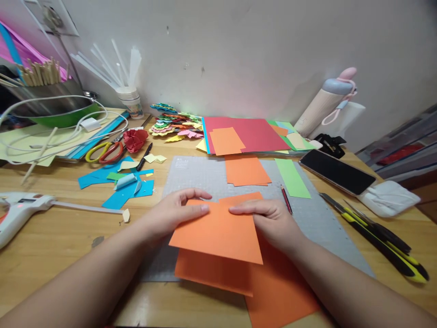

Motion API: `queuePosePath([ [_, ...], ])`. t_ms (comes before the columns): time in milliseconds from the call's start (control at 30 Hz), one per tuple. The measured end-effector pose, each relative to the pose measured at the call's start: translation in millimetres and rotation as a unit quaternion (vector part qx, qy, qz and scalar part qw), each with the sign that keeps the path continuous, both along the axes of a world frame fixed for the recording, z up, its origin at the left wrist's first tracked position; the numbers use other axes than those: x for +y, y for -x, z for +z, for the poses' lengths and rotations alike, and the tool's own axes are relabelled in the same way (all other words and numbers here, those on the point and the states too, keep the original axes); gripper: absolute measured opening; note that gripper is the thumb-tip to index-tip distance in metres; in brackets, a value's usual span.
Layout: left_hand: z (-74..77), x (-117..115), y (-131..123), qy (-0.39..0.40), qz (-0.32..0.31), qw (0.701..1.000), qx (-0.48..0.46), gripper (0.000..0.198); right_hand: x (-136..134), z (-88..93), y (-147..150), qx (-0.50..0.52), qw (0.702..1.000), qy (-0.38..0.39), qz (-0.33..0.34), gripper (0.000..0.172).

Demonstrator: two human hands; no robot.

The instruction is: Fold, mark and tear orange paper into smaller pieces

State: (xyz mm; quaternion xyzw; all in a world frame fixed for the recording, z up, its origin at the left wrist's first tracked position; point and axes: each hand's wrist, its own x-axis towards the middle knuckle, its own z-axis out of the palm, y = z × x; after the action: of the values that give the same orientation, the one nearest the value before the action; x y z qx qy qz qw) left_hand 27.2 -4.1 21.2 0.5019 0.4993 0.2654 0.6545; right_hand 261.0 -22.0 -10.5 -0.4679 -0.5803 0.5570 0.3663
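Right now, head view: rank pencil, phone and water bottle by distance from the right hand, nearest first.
From the right hand, which holds the orange sheet:
1. Pencil, right beside the hand, just to its right.
2. Phone, farther right, lying flat.
3. Water bottle, back right, leaning at the wall.

A glue gun [20,212] is lying at the left edge of the desk [58,246], with blue paper scraps [116,182], scissors [104,152] and a red paper flower [135,139] sitting behind it. A stack of coloured sheets [252,133] is resting at the far edge of the grey cutting mat [198,175], while a green strip [292,177] and a pencil [286,199] are lying on its right side. A phone [336,171] and two yellow-black cutters [375,237] are lying toward the desk's right edge
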Motion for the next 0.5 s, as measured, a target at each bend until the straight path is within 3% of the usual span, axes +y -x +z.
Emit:
queuePosePath([
  [100, -1.6, -2, 2, 0.067, -0.030, 0.997, -0.031, 0.038, -1, 1.3, -3, 0.059, 0.998, 0.026, 0.023, 0.032],
  [200, -6.7, -5, 1, 0.036, -0.042, 0.998, -0.019, 0.037, 1, 3.0, -3, 0.142, 0.983, 0.112, 0.029, 0.034],
  [400, -11.5, -15, -9, -0.030, -0.103, 0.994, 0.018, 0.039, -1, 8.2, 10, -0.018, 0.985, 0.138, 0.101, 0.020],
  [500, -9.5, -17, -14, -0.011, -0.097, 0.994, 0.040, 0.038, -4, 8.4, 15, -0.040, 0.983, 0.144, 0.111, 0.022],
])
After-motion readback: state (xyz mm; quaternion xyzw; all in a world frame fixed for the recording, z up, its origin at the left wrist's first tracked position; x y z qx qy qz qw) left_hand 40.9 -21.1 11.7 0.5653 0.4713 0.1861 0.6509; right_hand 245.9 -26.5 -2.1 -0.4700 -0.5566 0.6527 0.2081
